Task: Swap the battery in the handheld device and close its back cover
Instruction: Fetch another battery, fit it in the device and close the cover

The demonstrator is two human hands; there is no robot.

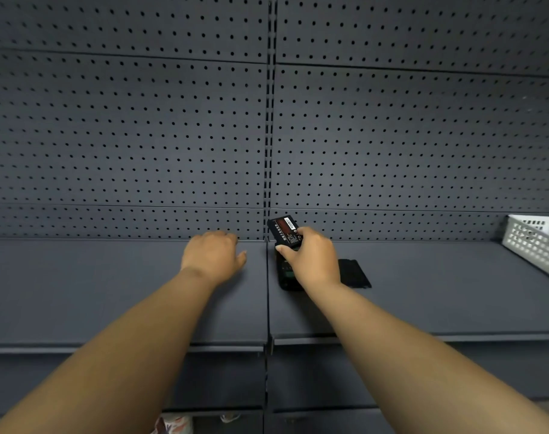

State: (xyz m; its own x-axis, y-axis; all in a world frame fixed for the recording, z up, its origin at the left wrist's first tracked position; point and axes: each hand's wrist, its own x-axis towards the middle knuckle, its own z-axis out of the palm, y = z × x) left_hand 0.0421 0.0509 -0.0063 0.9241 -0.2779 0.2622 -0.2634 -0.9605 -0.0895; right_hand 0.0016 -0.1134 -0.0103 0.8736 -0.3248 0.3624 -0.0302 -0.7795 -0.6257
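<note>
My right hand (310,258) grips a black battery (284,231) with a red and white label, tilted up above the shelf. Under that hand lies the black handheld device (284,275) on the grey shelf (126,292), partly hidden by my wrist. Its flat black back cover (354,274) lies on the shelf just to the right of my wrist. My left hand (213,256) hovers over the shelf to the left of the device, fingers loosely curled, holding nothing that I can see.
A grey pegboard wall (141,136) rises behind the shelf. A white perforated plastic basket (536,242) stands at the far right of the shelf. A lower shelf edge (126,349) runs below.
</note>
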